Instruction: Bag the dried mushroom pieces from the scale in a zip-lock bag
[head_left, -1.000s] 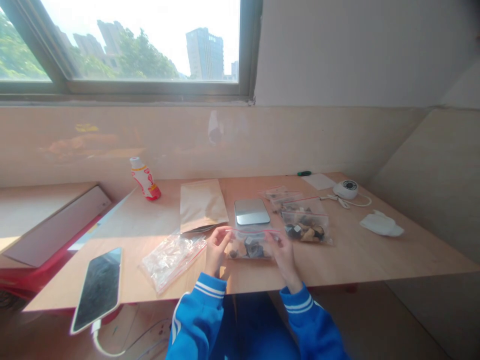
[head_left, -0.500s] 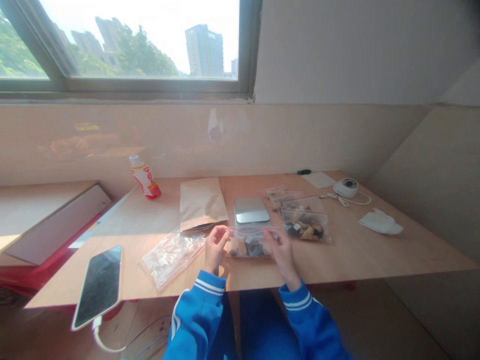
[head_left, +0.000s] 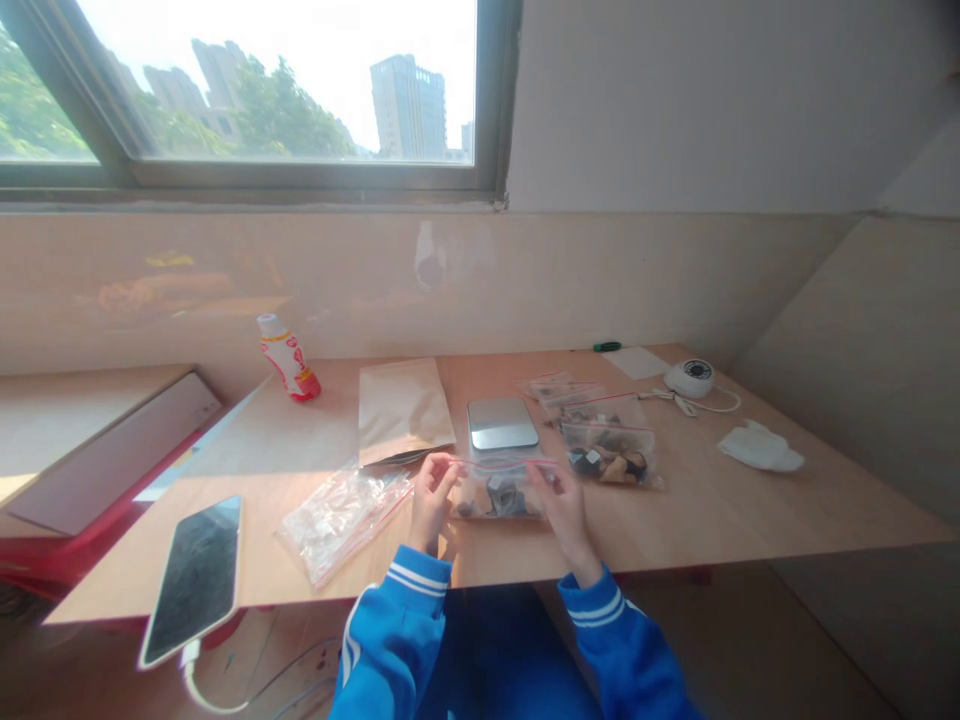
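- One clear zip bag [head_left: 495, 497], lower centre of the frame: grey, dark and brown pieces inside; I cannot tell whether the seal is closed.
- My left hand [head_left: 430, 500]: thumb and fingers pinching the left end of its red-lined top edge.
- My right hand [head_left: 564, 508]: pinching the right end likewise.
- One silver-topped scale [head_left: 503, 424], just behind the bag.
- Filled bags [head_left: 611, 462], right of centre: at least three, overlapping; the front one contains black and tan pieces and a white square.
- One brown paper pouch [head_left: 405, 408], left of centre; flat clear plastic [head_left: 341, 520] below it, layers uncountable.
- Against half a second ago: my grips and the bag's position appear unchanged.
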